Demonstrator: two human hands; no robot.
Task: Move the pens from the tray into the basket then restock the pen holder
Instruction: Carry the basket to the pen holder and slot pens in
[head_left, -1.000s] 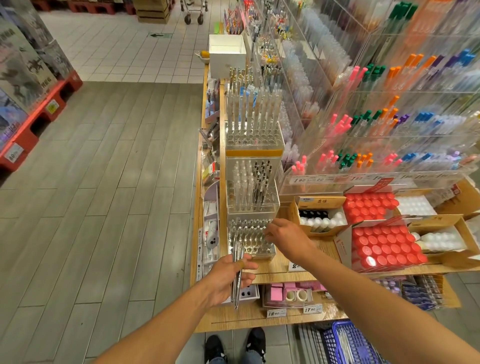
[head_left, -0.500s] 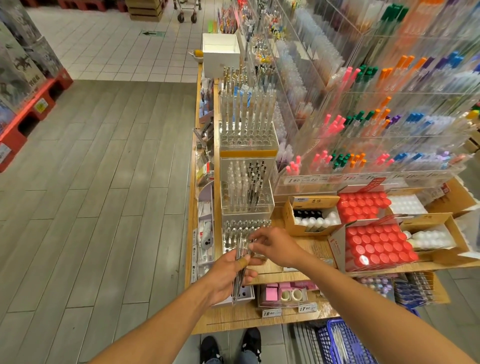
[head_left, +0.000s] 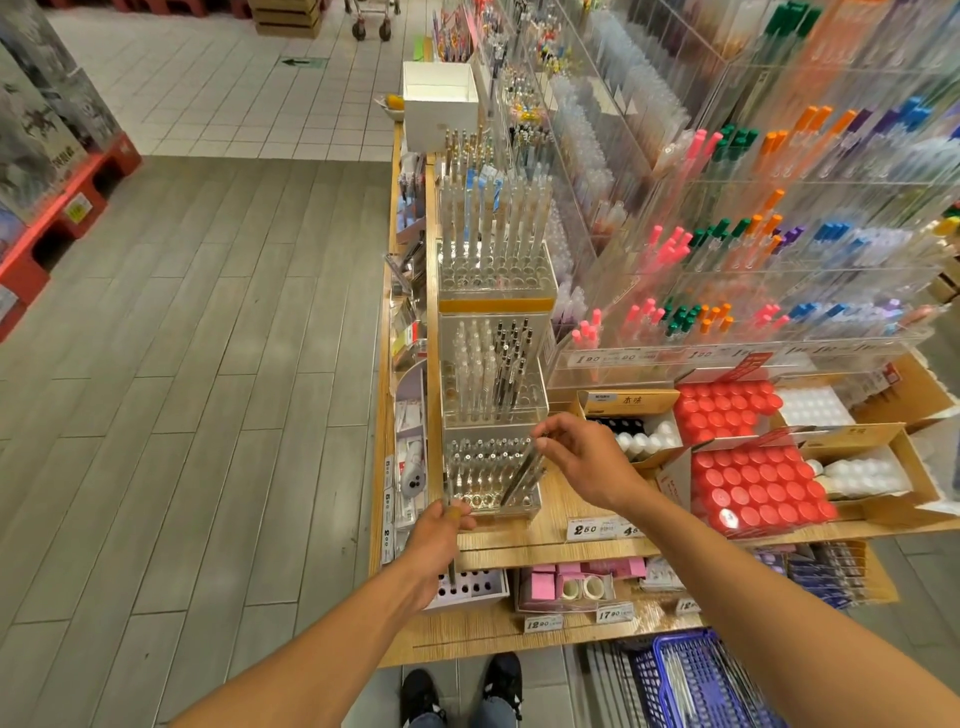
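A clear acrylic pen holder (head_left: 491, 475) with rows of holes stands at the near end of the wooden shelf. My right hand (head_left: 584, 460) pinches a dark pen (head_left: 522, 475) that slants down into the holder's right side. In front of the holder's left corner, my left hand (head_left: 439, 538) grips a thin bundle of pens (head_left: 452, 569); their lower ends stick out below my fist. A blue basket (head_left: 701, 680) with pens inside sits on the floor at the lower right.
Taller pen holders (head_left: 493, 374) stand behind the near one. Boxes of red-capped bottles (head_left: 753, 486) lie to the right. A white perforated box (head_left: 470, 590) and pink items sit on the lower shelf. My shoes (head_left: 462, 688) show at the shelf's edge.
My right hand took a pen from the bundle in my left hand and carried it up and right over the holder. My left hand stayed put.
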